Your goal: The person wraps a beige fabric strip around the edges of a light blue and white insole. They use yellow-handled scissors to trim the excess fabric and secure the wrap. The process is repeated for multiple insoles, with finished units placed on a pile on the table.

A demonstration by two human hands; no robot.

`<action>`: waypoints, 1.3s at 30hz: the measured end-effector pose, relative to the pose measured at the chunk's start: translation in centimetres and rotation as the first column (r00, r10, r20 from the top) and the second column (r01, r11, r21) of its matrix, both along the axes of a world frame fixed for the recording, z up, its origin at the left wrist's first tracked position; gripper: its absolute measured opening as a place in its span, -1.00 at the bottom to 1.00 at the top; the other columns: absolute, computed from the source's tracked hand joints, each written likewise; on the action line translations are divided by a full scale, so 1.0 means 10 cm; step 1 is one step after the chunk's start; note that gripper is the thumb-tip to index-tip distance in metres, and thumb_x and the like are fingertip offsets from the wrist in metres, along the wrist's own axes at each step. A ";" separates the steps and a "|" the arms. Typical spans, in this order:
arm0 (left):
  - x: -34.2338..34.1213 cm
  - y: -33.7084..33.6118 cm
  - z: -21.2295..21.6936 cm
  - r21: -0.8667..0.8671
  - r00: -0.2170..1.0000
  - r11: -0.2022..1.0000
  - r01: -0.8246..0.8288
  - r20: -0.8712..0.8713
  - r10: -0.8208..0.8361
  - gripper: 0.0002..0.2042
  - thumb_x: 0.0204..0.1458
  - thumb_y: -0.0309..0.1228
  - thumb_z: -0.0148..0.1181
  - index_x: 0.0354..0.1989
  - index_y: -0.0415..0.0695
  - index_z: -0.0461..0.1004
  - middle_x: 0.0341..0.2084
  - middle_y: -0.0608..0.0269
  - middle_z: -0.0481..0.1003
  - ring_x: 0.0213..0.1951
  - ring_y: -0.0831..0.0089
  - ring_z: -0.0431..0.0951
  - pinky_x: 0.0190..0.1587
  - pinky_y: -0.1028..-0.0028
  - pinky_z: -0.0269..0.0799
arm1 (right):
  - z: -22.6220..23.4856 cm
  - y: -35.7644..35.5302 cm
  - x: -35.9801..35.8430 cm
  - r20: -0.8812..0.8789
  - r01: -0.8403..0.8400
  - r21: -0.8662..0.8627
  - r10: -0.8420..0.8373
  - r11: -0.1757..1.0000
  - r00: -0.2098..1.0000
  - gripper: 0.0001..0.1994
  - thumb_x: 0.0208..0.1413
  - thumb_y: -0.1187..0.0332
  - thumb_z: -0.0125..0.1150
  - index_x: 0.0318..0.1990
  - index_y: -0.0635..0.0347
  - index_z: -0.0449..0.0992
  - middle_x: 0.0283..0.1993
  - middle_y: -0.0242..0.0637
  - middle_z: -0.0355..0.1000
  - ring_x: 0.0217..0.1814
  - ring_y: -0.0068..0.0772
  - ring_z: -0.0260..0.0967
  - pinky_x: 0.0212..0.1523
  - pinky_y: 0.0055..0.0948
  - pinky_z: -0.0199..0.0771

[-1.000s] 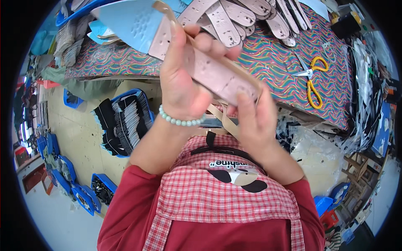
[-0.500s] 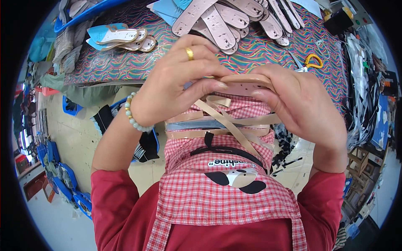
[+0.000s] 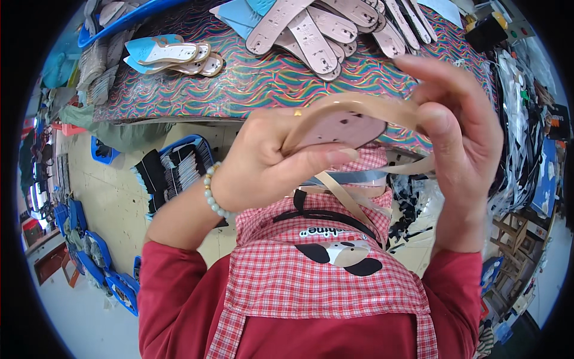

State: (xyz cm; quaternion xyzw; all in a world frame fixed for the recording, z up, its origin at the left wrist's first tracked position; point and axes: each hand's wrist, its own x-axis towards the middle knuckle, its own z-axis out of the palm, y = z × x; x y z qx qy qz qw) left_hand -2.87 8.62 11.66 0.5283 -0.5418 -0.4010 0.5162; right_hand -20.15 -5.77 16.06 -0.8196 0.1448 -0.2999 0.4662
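Observation:
My left hand (image 3: 275, 152) grips a pinkish shoe insole (image 3: 344, 128) from its left end, thumb on the dark-flecked face and fingers behind. A tan edging strip (image 3: 359, 100) curves along the insole's far edge and stretches right to my right hand (image 3: 466, 113). There the thumb is against the strip, while the index finger sticks out, slightly blurred. More tan strip (image 3: 341, 194) hangs across the checked apron (image 3: 323, 287) at my lap. On the patterned table, insoles with tan edges and blue tips (image 3: 167, 51) lie at the left.
A pile of pinkish insoles (image 3: 323, 39) covers the table's far middle. Blue bins (image 3: 104, 149) stand on the floor at the left, one holding black-and-white pieces (image 3: 179, 164). Strips (image 3: 520, 119) hang at the right edge, above wooden stools (image 3: 511, 239).
The insole has turned and tilted, and its face shows more. My left hand has shifted lower; my right hand has moved right, drawing the strip out, and now covers the scissors.

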 end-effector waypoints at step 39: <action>-0.22 0.03 -0.41 -0.149 0.866 0.887 -0.438 -0.336 0.371 -0.81 0.19 -0.42 0.04 -0.18 -0.32 0.41 -0.35 0.03 0.52 -0.30 0.33 0.57 -0.11 0.33 0.45 | -0.99 0.61 0.12 -0.045 0.050 0.137 -0.044 0.989 0.998 -0.81 0.21 0.40 0.02 -0.19 0.33 0.50 -0.39 -0.18 0.37 -0.35 -0.29 0.38 -0.31 -0.41 0.37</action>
